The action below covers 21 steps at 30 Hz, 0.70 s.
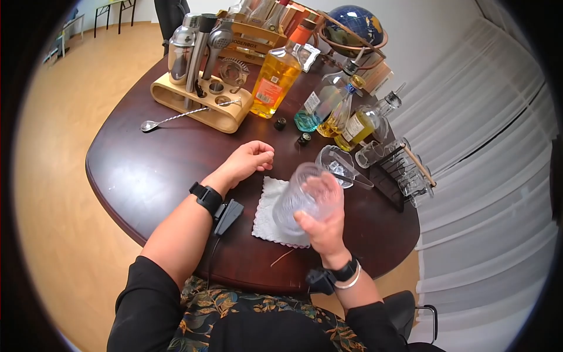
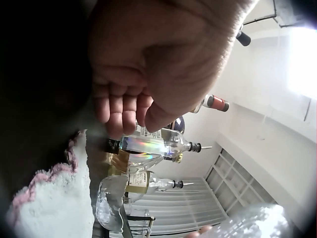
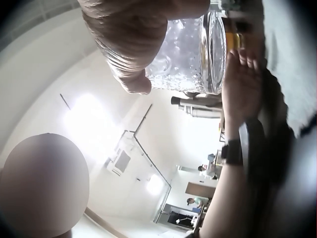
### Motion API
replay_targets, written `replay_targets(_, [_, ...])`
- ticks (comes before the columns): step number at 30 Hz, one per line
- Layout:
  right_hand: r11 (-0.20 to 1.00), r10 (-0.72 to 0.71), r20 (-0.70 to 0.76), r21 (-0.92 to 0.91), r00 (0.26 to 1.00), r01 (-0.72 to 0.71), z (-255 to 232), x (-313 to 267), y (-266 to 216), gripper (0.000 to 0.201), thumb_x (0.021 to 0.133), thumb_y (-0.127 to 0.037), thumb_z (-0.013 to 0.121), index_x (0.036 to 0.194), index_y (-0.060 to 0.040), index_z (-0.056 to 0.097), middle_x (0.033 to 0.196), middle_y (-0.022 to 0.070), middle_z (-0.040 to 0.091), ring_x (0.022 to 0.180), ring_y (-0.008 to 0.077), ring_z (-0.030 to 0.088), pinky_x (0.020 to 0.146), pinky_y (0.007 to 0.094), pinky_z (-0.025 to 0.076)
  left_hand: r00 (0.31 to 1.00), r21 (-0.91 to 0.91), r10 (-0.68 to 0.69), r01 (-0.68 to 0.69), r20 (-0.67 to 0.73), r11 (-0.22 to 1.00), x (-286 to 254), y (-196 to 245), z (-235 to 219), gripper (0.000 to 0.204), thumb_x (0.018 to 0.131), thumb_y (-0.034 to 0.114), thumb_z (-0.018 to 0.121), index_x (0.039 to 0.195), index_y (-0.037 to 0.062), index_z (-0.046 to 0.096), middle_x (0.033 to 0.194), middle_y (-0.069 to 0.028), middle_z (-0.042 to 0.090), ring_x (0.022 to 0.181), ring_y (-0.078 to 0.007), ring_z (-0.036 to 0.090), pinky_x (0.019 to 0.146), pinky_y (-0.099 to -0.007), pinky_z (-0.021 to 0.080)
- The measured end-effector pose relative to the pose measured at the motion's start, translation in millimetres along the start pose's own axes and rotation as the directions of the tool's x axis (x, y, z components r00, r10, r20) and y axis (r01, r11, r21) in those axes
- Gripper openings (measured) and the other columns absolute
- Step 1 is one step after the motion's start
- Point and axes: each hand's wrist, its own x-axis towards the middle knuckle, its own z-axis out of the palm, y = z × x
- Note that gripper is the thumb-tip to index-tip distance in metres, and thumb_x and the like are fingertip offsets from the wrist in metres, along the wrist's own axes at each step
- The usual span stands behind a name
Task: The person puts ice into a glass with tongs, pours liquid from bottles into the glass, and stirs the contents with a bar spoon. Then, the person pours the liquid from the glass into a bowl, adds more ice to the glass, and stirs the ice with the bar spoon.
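A clear textured glass (image 1: 298,202) is gripped by my right hand (image 1: 324,226), tilted above a white cloth (image 1: 267,220) with a scalloped edge. In the right wrist view the thumb and palm wrap the glass (image 3: 185,57), which looks frosted or beaded inside. My left hand (image 1: 249,162) rests by the table's middle, left of the cloth, fingers loosely curled and holding nothing; the left wrist view shows the same relaxed fingers of the hand (image 2: 143,64). A glass bowl of ice (image 1: 337,164) with tongs across it stands just beyond the right hand.
A wooden stand (image 1: 229,120) holds a shaker and bar tools, a twisted spoon (image 1: 176,119) lying across it. Behind are an amber bottle (image 1: 273,79), several pourer bottles (image 1: 358,128), two dark caps, a wooden crate and a globe (image 1: 355,26). A rack of small glasses (image 1: 404,173) stands right.
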Motion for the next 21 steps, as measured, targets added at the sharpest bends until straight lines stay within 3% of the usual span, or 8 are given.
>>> replay_targets(2, [0.996,-0.088,-0.021,0.031,0.996,0.088,8,25,0,0.087,0.069,-0.009,0.08,0.139,-0.0025,0.029,0.124,0.0106,0.043,0.115,0.0216,0.046,0.103,0.037,0.036,1.0,-0.006,-0.004,0.004,-0.012,1.0,-3,2,-2,0.021,0.092,0.019,0.06,0.106,0.0041,0.057,0.093,-0.0019,0.061,0.082,-0.0093,0.06,0.072,-0.0215,0.047])
replay_targets(5, [0.949,-0.273,-0.193,-0.214,0.942,0.231,-10,64,7,0.083,0.071,-0.007,0.08,0.137,-0.0003,0.029,0.125,0.0121,0.044,0.114,0.0216,0.046,0.102,0.0361,0.038,1.0,0.041,-0.007,0.006,0.024,0.999,-7,7,-1,0.024,0.095,0.021,0.054,0.111,0.0027,0.053,0.095,-0.0031,0.059,0.087,-0.0118,0.059,0.078,-0.0245,0.047])
replay_targets(6, [0.92,-0.303,-0.235,-0.324,0.924,0.219,-22,69,10,0.084,0.07,-0.007,0.08,0.136,0.0,0.029,0.124,0.0134,0.044,0.113,0.0226,0.047,0.102,0.0373,0.038,1.0,0.048,-0.008,0.007,0.027,0.999,-8,7,-1,0.024,0.095,0.021,0.054,0.111,0.0026,0.053,0.096,-0.0031,0.059,0.087,-0.0119,0.059,0.078,-0.0246,0.047])
replay_targets(8, [0.951,-0.25,-0.304,-0.254,0.919,0.175,-40,58,9,0.082,0.072,-0.008,0.079,0.136,0.0002,0.029,0.123,0.0141,0.046,0.113,0.0232,0.047,0.102,0.0384,0.038,1.0,0.057,-0.008,0.007,0.029,0.998,-7,8,0,0.025,0.095,0.021,0.054,0.111,0.0025,0.053,0.096,-0.0032,0.059,0.087,-0.0121,0.06,0.079,-0.0248,0.047])
replay_targets(11, [0.993,-0.031,-0.201,-0.116,0.979,0.007,-37,8,-9,0.081,0.072,-0.011,0.078,0.136,-0.0004,0.03,0.121,0.0129,0.046,0.113,0.0222,0.047,0.101,0.0372,0.038,0.999,0.039,0.014,-0.015,0.032,0.999,-7,6,1,0.025,0.095,0.022,0.055,0.111,0.0023,0.052,0.097,-0.0034,0.059,0.088,-0.0122,0.06,0.079,-0.0248,0.047])
replay_targets(14, [0.982,0.03,-0.007,-0.185,1.0,-0.031,-17,-19,-9,0.084,0.07,-0.017,0.079,0.137,-0.001,0.032,0.122,0.0105,0.048,0.115,0.0218,0.046,0.102,0.0381,0.036,0.999,0.051,-0.006,0.004,0.037,0.999,-7,7,1,0.025,0.095,0.022,0.055,0.111,0.0022,0.052,0.097,-0.0036,0.058,0.088,-0.0121,0.059,0.079,-0.0248,0.047])
replay_targets(17, [0.994,-0.004,0.011,-0.113,1.0,0.005,5,2,-2,0.088,0.068,-0.013,0.082,0.137,-0.0018,0.029,0.121,0.0107,0.046,0.112,0.0209,0.046,0.1,0.036,0.038,1.0,0.046,-0.015,0.013,0.028,0.999,-6,6,-1,0.026,0.095,0.023,0.055,0.112,0.0022,0.052,0.097,-0.0037,0.058,0.088,-0.0121,0.059,0.079,-0.0247,0.047])
replay_targets(21, [0.966,-0.219,-0.153,-0.17,0.964,0.193,-5,54,22,0.084,0.071,-0.012,0.081,0.137,-0.0005,0.03,0.122,0.0127,0.045,0.113,0.022,0.046,0.1,0.0369,0.038,0.999,0.043,-0.012,0.011,0.03,0.999,-8,8,-1,0.027,0.096,0.024,0.055,0.111,0.0024,0.052,0.097,-0.0036,0.058,0.088,-0.0121,0.059,0.079,-0.0244,0.047])
